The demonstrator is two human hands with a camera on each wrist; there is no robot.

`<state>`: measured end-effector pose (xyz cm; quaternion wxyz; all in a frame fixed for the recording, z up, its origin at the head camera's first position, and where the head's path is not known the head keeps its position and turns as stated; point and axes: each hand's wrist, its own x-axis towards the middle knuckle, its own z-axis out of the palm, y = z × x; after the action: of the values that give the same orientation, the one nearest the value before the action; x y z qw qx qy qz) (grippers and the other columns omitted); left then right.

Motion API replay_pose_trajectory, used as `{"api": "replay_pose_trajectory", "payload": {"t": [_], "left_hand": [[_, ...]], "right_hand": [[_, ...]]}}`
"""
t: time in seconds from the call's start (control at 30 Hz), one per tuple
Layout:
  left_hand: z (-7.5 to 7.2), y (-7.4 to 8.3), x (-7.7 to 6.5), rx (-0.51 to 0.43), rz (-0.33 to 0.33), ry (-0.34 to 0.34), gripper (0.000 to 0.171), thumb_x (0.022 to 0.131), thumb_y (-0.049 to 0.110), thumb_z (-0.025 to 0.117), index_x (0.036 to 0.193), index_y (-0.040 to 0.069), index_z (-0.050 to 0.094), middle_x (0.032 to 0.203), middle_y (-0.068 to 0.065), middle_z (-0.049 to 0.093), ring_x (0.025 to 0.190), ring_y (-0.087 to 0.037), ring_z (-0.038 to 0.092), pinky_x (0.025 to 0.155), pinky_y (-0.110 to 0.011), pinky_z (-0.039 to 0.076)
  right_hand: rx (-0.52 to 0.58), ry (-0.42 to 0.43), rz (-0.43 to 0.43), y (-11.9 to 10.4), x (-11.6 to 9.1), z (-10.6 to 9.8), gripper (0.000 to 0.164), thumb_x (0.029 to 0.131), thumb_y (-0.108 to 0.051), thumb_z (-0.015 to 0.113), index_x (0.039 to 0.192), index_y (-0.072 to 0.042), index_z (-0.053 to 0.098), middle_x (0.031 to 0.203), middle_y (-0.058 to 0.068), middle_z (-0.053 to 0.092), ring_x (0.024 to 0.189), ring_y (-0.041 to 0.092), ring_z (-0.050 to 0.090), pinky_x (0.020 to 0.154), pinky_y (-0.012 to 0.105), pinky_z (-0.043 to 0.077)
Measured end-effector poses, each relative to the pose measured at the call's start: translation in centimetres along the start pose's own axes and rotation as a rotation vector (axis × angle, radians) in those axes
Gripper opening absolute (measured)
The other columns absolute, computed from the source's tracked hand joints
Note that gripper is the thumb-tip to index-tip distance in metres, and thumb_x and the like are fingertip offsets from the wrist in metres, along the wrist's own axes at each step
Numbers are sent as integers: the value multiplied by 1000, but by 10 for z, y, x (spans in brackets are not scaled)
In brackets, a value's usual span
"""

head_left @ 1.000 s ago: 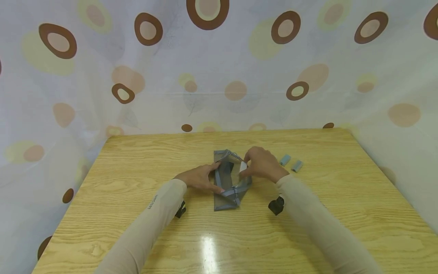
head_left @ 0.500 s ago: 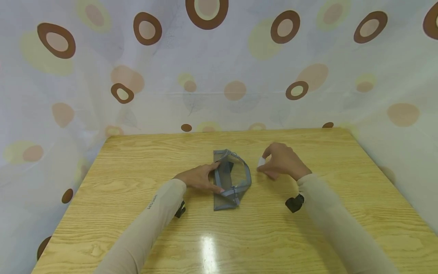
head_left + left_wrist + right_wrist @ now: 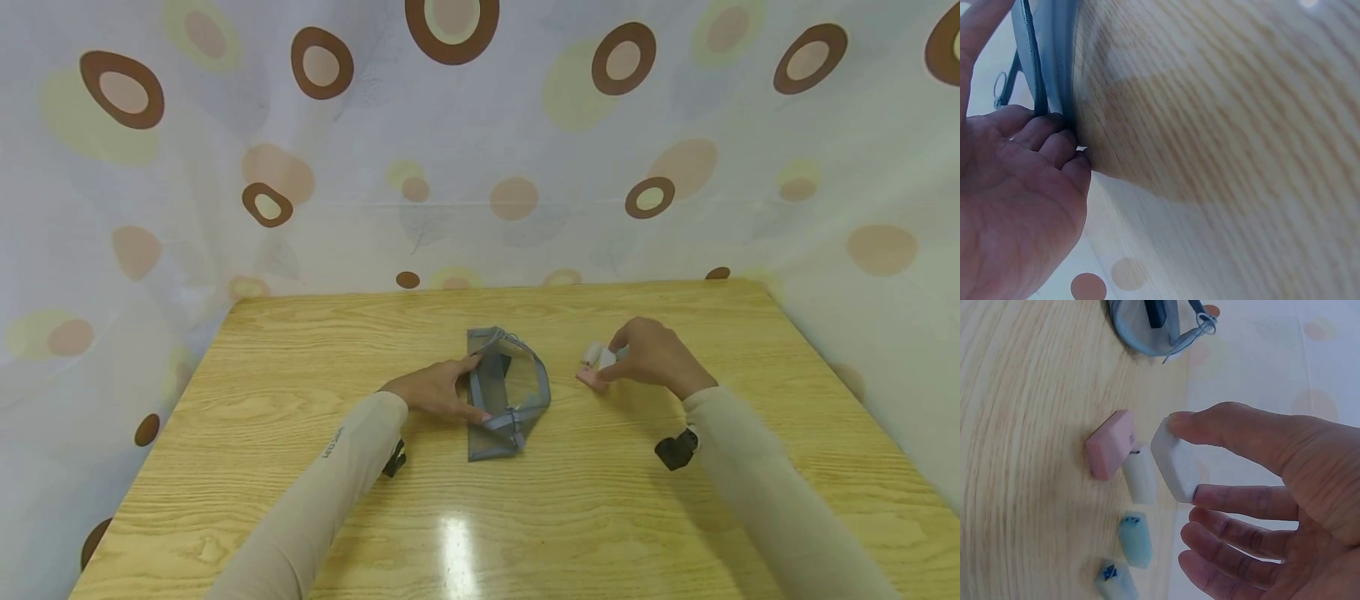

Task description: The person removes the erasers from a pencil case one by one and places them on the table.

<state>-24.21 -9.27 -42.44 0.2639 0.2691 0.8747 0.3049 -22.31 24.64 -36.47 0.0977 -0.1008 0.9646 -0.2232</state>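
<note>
A grey mesh zip pouch (image 3: 491, 390) lies on the table with its mouth spread wide. My left hand (image 3: 438, 388) holds its near-left rim, fingers and thumb apart; in the left wrist view the fingers curl against the zip edge (image 3: 1054, 69). Inside the pouch sits a small dark block (image 3: 1155, 312). Away to the right of it, my right hand (image 3: 652, 357) pinches a white eraser (image 3: 1175, 462) between thumb and index finger. Below that hand lie a pink eraser (image 3: 1110, 445), another white eraser (image 3: 1140, 476), a teal eraser (image 3: 1135, 540) and a pale bluish eraser (image 3: 1116, 584).
The wooden table (image 3: 360, 525) meets a white curtain (image 3: 480, 167) with brown and peach spots at its back and sides. A dark wrist camera (image 3: 677, 450) sits under the right wrist, and another (image 3: 394, 458) under the left.
My right hand has moved right, from the pouch's mouth to above the erasers, still pinching the white eraser. The pink and second white erasers have come into sight. The left hand stays put.
</note>
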Motion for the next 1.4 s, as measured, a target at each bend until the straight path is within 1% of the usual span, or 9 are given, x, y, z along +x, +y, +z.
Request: {"api": "replay_pose_trajectory", "payload": {"t": [0.4, 0.7, 0.87, 0.93, 1.0, 1.1, 1.2, 1.3, 1.4], "left_hand": [[1, -1, 1, 18, -25, 5, 109, 85, 45, 82, 163, 7, 16, 166, -14, 21, 153, -30, 19, 122, -46, 23], [0, 0, -1, 26, -30, 7, 108, 85, 45, 81, 163, 7, 16, 166, -14, 21, 153, -30, 20, 122, -46, 24], [0, 0, -1, 36, -34, 8, 109, 85, 46, 82, 163, 8, 16, 166, -14, 21, 153, -30, 20, 122, -46, 25], [1, 0, -1, 37, -36, 6, 109, 84, 46, 82, 163, 8, 16, 166, -13, 21, 153, -29, 20, 122, -46, 25], [0, 0, -1, 36, -37, 6, 110, 84, 46, 82, 163, 9, 16, 167, -13, 21, 153, -29, 20, 121, -46, 25], [1, 0, 0, 27, -38, 5, 110, 84, 46, 82, 163, 9, 15, 167, -13, 20, 153, -29, 19, 122, -45, 24], [1, -1, 1, 22, -42, 0, 110, 84, 46, 82, 164, 10, 14, 167, -12, 20, 153, -28, 18, 122, -45, 24], [0, -1, 0, 20, -38, 1, 110, 84, 45, 82, 163, 10, 14, 167, -12, 20, 153, -28, 19, 122, -45, 24], [0, 0, 0, 18, -32, 2, 110, 85, 44, 82, 163, 8, 15, 167, -13, 20, 153, -29, 19, 122, -45, 24]], "right_hand": [[5, -53, 40, 16, 0, 5, 48, 78, -28, 87, 107, 9, 74, 120, 28, 67, 87, 29, 60, 69, 37, 51], [-1, -45, 54, 26, 1, 11, 37, 76, -28, 88, 95, 2, 77, 100, 13, 66, 80, 25, 52, 65, 34, 43], [-15, -52, 64, 30, 1, 14, 41, 77, -27, 89, 101, 4, 77, 103, 15, 67, 84, 27, 53, 69, 37, 46], [-17, -53, 57, 30, 0, 15, 37, 77, -26, 89, 97, 3, 77, 97, 14, 67, 82, 27, 53, 67, 37, 45], [-10, -49, 46, 31, -1, 16, 27, 77, -24, 88, 84, -1, 76, 84, 9, 64, 76, 24, 51, 62, 34, 42], [1, -42, 38, 31, -2, 18, 23, 77, -22, 88, 72, -6, 72, 73, 2, 57, 71, 21, 48, 59, 32, 38], [4, -34, 30, 32, -2, 19, 22, 77, -22, 88, 75, -5, 74, 76, 2, 62, 72, 21, 50, 61, 33, 40], [-2, -29, 21, 33, -1, 19, 27, 76, -22, 89, 87, 1, 78, 89, 12, 71, 77, 24, 56, 65, 37, 45], [-6, -31, 26, 33, -1, 19, 32, 76, -22, 89, 93, 4, 78, 102, 21, 72, 81, 27, 58, 67, 38, 48]]}}
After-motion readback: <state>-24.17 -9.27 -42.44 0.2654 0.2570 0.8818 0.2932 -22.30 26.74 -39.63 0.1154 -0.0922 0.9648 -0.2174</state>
